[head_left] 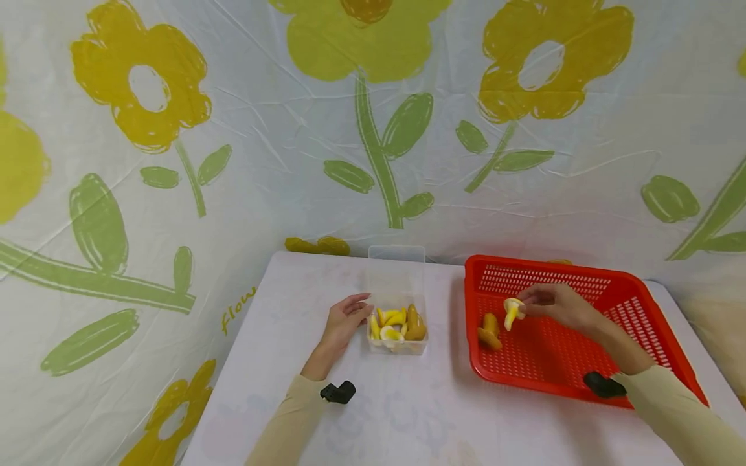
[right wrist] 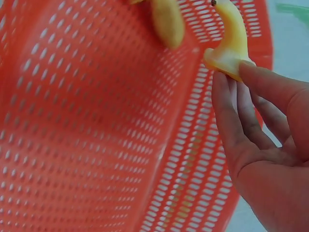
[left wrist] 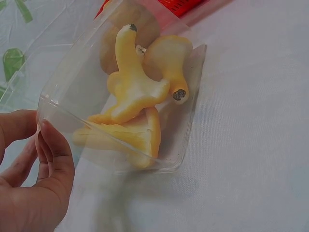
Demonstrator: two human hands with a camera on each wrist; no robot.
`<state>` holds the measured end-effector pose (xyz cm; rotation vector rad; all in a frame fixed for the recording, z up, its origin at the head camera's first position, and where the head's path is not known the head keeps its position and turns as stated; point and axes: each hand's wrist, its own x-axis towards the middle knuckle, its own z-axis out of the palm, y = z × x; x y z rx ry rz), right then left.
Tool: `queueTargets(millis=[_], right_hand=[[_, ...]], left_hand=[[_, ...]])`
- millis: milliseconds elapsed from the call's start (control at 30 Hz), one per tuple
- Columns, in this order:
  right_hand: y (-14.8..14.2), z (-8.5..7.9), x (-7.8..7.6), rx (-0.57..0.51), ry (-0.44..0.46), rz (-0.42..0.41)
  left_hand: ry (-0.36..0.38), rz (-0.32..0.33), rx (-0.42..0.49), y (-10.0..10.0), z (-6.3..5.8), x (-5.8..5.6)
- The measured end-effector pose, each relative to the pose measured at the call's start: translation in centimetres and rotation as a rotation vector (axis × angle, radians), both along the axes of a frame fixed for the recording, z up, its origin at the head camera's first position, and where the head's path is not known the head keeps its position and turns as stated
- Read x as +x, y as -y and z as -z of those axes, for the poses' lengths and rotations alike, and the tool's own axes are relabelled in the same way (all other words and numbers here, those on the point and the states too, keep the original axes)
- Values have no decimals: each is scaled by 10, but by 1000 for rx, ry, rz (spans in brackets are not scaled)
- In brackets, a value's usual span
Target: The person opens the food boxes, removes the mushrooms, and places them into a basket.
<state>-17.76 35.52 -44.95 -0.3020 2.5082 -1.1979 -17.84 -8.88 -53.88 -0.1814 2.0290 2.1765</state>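
Note:
My right hand (head_left: 561, 304) pinches a yellow toy mushroom (head_left: 511, 314) by its pale cap, above the red basket (head_left: 474, 310). In the right wrist view, thumb and fingertips meet on the edge of that mushroom's cap, with its curved stem pointing up and away. A clear plastic box (head_left: 397, 349) on the table holds several yellow mushrooms (left wrist: 140, 89) and a brown one (head_left: 415, 323). At the box's left side, my left hand (head_left: 345, 320) pinches the rim between thumb and fingers. One brown mushroom (head_left: 490, 332) lies inside the basket at its left end.
The box's clear lid (head_left: 396, 268) stands raised behind it. A white cloth (head_left: 408, 414) covers the table, and the basket takes up its right side. Behind and to the left hangs a flower-print curtain (head_left: 262, 129).

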Motion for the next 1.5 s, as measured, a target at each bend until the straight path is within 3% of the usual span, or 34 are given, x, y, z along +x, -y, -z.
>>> queueTargets(millis=[67,167,233,300,700,1000,1167,1500], right_hand=[[-4,6,1,14,17,-7],[-9,15,1,44,47,-19],[-12,20,1,61,60,-40],[-14,24,1,61,78,-60],[-7,29,0,39,139,-213],[-6,21,3,78,95,-204],[-3,16,2,43,78,-160],[27,-7,7,22,-6,-116]], left_hand=[[3,9,-2,-1,-9,4],[12,9,-9,-2,-9,4],[9,3,-5,-3,-9,5],[10,-3,2,-4,0,2],[16,-9,4,-5,2,2],[16,4,7,-5,5,1],[16,-3,10,-4,5,1],[15,0,16,-1,-3,1]])
